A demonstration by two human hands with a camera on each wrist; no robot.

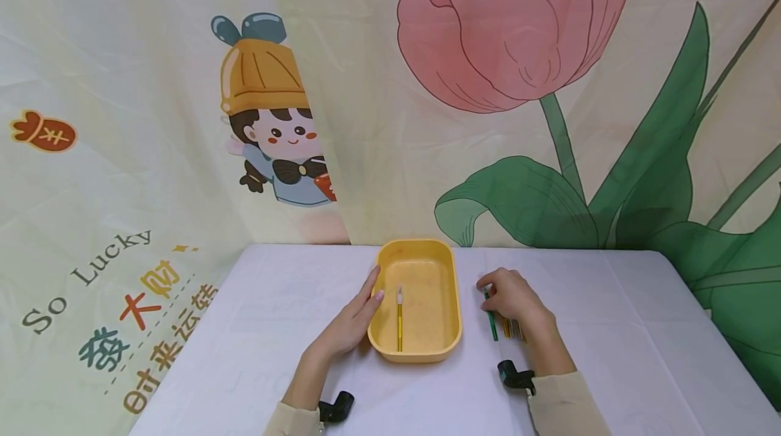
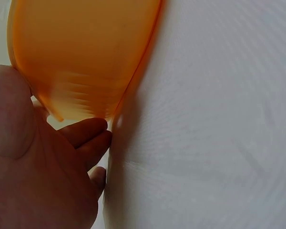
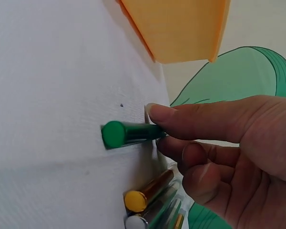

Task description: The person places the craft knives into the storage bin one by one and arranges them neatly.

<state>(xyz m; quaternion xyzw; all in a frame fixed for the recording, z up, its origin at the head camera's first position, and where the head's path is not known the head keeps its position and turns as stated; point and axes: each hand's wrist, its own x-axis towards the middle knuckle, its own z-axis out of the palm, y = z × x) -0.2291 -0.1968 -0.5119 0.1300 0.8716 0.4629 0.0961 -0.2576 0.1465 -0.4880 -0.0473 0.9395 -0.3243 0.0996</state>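
Observation:
A yellow tray [image 1: 457, 314] stands on the table in the head view, with a gold pen [image 1: 399, 321] lying lengthwise inside it. My left hand [image 1: 349, 322] rests against the tray's left side, fingers extended along the outer wall and thumb at the rim. In the left wrist view the fingertips [image 2: 101, 125] are right at the tray's wall [image 2: 86, 52]. To the right of the tray, my right hand [image 1: 512, 297] pinches a green pen [image 3: 131, 133] between thumb and fingers near its far end. Its round green end faces the right wrist camera.
Beside and partly under the right hand lie several more pens [image 3: 152, 191], one with a gold end and one with a silver end. A white cloth [image 1: 256, 327] covers the table. Behind hangs a printed curtain [image 1: 378, 151] with a large tulip.

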